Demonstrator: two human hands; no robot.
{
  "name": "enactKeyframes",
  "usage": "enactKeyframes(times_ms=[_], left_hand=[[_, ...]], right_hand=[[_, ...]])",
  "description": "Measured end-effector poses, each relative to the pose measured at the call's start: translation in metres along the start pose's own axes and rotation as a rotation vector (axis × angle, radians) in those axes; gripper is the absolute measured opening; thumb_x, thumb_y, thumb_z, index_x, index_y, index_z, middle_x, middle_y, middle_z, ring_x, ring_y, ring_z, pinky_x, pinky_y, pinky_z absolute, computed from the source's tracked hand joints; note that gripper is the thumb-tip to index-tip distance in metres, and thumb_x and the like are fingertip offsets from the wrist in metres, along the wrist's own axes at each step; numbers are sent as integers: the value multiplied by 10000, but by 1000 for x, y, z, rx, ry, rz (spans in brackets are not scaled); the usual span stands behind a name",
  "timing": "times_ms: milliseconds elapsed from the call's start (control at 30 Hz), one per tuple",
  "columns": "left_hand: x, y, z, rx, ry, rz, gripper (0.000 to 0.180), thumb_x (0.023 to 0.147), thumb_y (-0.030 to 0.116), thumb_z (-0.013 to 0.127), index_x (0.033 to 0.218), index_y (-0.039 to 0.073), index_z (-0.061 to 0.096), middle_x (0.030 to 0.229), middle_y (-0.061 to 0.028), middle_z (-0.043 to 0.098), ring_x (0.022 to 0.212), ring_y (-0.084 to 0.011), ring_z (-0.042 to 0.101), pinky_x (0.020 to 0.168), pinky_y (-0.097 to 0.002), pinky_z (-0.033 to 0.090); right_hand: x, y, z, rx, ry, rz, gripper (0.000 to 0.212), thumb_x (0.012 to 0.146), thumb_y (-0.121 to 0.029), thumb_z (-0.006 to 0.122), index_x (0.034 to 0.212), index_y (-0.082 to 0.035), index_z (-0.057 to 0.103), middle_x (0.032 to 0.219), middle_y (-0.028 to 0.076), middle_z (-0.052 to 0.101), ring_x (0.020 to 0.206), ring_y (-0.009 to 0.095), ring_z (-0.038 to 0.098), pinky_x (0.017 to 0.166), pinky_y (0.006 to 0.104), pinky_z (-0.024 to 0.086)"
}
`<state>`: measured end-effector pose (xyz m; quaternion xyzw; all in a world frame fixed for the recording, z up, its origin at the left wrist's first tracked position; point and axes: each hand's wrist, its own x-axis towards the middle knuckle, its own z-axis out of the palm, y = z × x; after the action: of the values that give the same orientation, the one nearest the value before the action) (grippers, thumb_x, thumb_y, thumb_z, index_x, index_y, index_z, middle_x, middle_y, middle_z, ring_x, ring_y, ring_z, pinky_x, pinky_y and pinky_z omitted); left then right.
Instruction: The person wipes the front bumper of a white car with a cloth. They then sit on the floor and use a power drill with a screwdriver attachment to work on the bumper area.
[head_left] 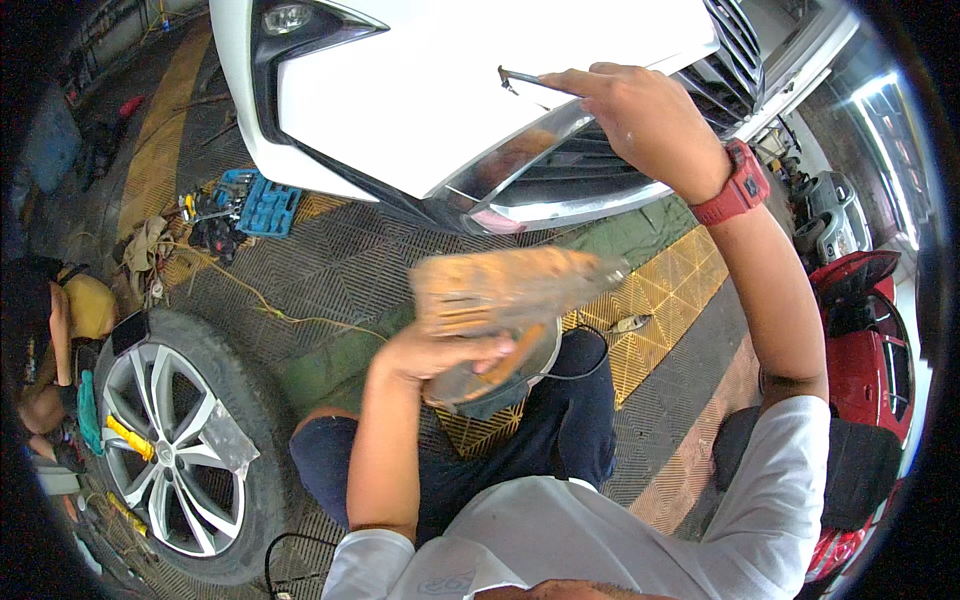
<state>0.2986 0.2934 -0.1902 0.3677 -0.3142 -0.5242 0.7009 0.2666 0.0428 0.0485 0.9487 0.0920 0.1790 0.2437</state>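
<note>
My left hand [432,358] is wrapped round the grip of an orange heat gun [490,290], smeared by motion. Its metal nozzle points to the right, below the bumper and apart from it. Up at the white car bumper [400,110], my right hand [645,125] pinches a slim metal rod with a bent tip [540,82]. The rod's tip is at a small dark mark on the white surface; whether it touches cannot be made out. A red watch [738,185] sits on my right wrist.
A wheel with its tyre [175,450] lies at the left, beside a crouching person [60,330]. A blue tool case [265,205] lies near the bumper. Yellow and black cords cross the grid floor [330,240]. A red car [870,360] stands at the right.
</note>
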Motion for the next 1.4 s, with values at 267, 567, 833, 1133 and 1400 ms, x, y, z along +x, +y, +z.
enactKeyframes(times_ms=[267,567,833,1133,1400], left_hand=[[37,-89,65,-495,-349,-303,189,965,150,762,1081,53,649,838,-11,582,640,-110,533,898,-407,537],[42,-122,90,-468,-452,-367,323,966,95,750,1257,33,625,936,-18,634,692,-110,505,614,-277,437],[40,-121,85,-501,-412,-361,335,962,110,761,1261,39,630,939,-16,629,691,-105,515,604,-279,442],[32,-49,42,-47,-45,38,204,942,225,805,1003,86,668,775,17,631,628,-76,570,554,-262,451],[22,43,18,115,563,567,121,971,92,725,883,48,654,720,1,587,646,-90,552,605,-269,450]], right_hand=[[11,-2,2,-136,-75,5,496,894,-26,619,1362,-185,665,934,137,742,900,356,733,759,492,597],[13,3,0,-151,-25,-62,540,866,7,598,1359,-205,654,900,120,734,853,354,736,732,487,598],[22,-4,-13,-176,-63,-20,517,877,-5,591,1347,-211,659,911,125,733,896,350,732,753,482,592],[10,19,-34,-29,-12,8,442,965,-45,602,1381,-182,656,1105,168,739,933,395,699,808,476,568],[-2,5,-41,-21,29,5,451,953,-44,605,1382,-173,655,1045,174,735,916,397,693,804,474,555]])
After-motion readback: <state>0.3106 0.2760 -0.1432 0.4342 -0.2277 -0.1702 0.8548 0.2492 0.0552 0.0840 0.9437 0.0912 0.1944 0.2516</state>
